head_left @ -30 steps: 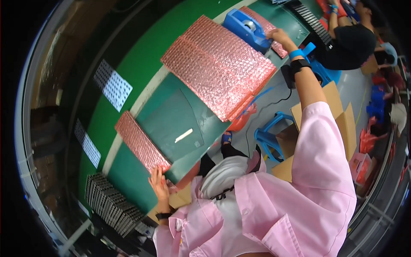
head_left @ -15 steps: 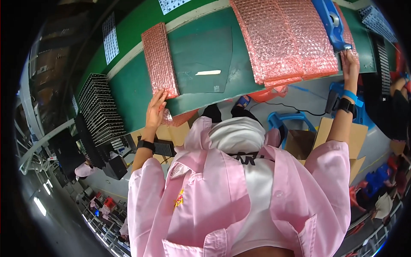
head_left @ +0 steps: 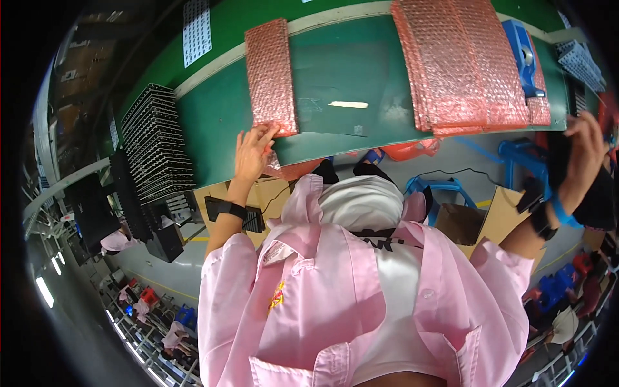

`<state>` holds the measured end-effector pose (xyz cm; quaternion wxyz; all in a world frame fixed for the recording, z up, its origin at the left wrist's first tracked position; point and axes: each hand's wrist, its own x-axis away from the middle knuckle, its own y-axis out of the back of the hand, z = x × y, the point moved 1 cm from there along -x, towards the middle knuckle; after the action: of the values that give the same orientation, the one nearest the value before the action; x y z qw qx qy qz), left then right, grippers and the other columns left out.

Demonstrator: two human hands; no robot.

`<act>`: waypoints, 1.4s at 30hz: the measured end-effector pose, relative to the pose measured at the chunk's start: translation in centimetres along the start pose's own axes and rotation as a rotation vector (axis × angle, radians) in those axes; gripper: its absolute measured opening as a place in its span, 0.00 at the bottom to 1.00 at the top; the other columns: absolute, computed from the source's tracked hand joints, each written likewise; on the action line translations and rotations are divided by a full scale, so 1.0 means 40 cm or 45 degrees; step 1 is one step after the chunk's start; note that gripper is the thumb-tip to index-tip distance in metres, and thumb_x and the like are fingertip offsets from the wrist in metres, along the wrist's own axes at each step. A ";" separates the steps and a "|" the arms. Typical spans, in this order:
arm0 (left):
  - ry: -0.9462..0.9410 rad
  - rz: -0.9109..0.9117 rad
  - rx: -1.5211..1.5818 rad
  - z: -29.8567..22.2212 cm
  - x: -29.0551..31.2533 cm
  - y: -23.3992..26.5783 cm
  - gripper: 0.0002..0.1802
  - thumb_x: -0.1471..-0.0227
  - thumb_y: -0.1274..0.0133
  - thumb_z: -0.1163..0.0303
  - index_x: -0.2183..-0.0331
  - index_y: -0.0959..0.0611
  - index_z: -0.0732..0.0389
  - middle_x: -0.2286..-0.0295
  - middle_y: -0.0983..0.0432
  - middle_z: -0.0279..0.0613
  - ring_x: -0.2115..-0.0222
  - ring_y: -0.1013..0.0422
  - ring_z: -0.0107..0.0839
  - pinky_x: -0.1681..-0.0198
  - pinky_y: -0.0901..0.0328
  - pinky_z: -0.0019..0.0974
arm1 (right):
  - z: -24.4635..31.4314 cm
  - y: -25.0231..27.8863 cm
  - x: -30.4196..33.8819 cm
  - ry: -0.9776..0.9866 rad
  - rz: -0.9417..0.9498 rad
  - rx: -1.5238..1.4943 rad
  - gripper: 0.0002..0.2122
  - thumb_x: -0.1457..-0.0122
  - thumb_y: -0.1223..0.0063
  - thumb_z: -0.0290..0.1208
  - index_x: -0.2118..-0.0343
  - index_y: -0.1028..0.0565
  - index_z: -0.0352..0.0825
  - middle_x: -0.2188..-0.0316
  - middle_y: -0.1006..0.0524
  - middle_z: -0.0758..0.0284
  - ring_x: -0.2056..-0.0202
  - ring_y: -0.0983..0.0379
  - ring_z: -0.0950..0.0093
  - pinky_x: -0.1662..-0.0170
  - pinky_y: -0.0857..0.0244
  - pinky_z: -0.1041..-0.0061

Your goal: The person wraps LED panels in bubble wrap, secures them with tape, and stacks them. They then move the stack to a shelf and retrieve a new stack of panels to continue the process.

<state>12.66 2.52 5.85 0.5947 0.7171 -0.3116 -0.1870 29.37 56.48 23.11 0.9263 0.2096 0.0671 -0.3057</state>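
A folded pink bubble-wrap pouch [head_left: 269, 71] lies lengthwise on the green table [head_left: 216, 122]. At its near end, my left hand [head_left: 250, 155] grips the flap, fingers bent over the edge, while a loose bit of pink wrap hangs below the palm. My right hand [head_left: 583, 155] is raised off the table's right end, smeared by motion. Whether it holds anything is hidden by the blur. A blue tape dispenser [head_left: 523, 61] stands on the right of the table, beside a wide stack of pink bubble-wrap pouches [head_left: 461, 64].
A cream strip [head_left: 348, 104] lies on a dark flat sheet [head_left: 335, 77] mid-table. Black slotted trays [head_left: 155, 142] are stacked at the left end. Cardboard boxes [head_left: 493, 216] and a blue stool [head_left: 445, 187] stand below the near edge. Another person in dark clothing is at the far right.
My right hand has left the tape dispenser and swung right, past the table end. My left hand stays at the pouch's near end, its fingers now bent further over the flap. The whole view has shifted.
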 end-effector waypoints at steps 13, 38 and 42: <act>-0.122 -0.207 0.646 0.138 -0.030 -0.035 0.16 0.64 0.53 0.76 0.66 0.26 0.60 0.72 0.33 0.39 0.67 0.38 0.35 0.60 0.45 0.37 | 0.088 -1.149 0.211 0.372 1.687 0.258 0.15 0.58 0.60 0.22 0.64 0.34 0.31 0.79 0.31 0.57 0.74 0.34 0.63 0.73 0.43 0.67; -0.195 -0.195 0.597 0.140 0.023 -0.029 0.18 0.66 0.51 0.77 0.65 0.26 0.57 0.69 0.36 0.35 0.63 0.40 0.32 0.54 0.53 0.50 | 0.051 -1.250 0.171 -0.036 1.170 1.187 0.19 0.70 0.41 0.41 0.76 0.30 0.31 0.78 0.29 0.54 0.72 0.31 0.60 0.70 0.37 0.65; -0.221 -0.167 0.699 0.154 0.013 -0.037 0.17 0.63 0.54 0.77 0.65 0.26 0.58 0.68 0.36 0.38 0.64 0.40 0.35 0.55 0.49 0.42 | -0.032 -1.139 0.101 -0.317 0.517 1.067 0.23 0.70 0.41 0.46 0.78 0.29 0.29 0.77 0.29 0.51 0.71 0.31 0.58 0.69 0.37 0.66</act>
<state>9.45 -2.23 3.09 0.3361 0.8512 -0.3532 -0.1943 5.52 21.82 5.11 0.8039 0.5357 -0.2156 -0.1422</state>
